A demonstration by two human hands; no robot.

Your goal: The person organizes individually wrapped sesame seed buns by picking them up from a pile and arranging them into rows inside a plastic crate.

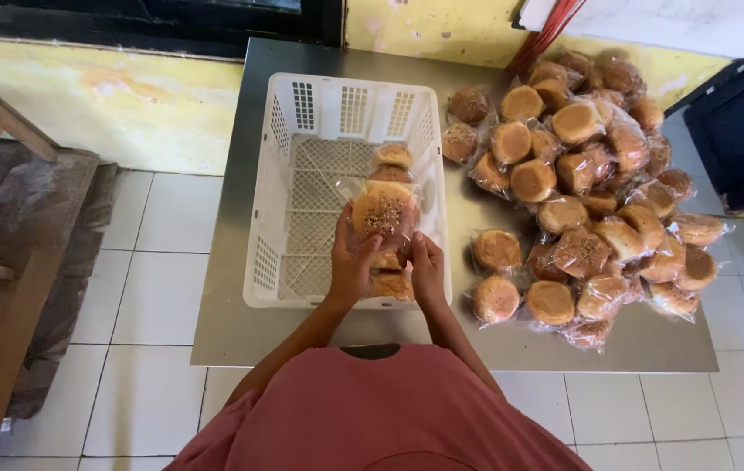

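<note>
Left hand: the left hand [353, 262] is closed around the left edge of a clear bag of buns [384, 214], held above the crate
Right hand: the right hand [427, 266] is gripped on the bag's right lower edge, so the bag is carried between both hands
Held bag: it is kept over the near right part of the white plastic crate [293, 174], a seeded bun facing up
Crate contents: a few bagged buns [392, 157] are seen along the right wall, one far and one near; the left and middle of the lattice floor are bare
Progress: judged as only just begun, since little has been placed in the crate
Left to do: a large heap of bagged buns [590, 183] is still piled on the right of the steel table [232, 244], just beside the crate
Edges: the crate's near rim lies close to the table's near edge; the heap reaches almost to the right edge
Open room: a bare strip is left on the table's left side
</note>
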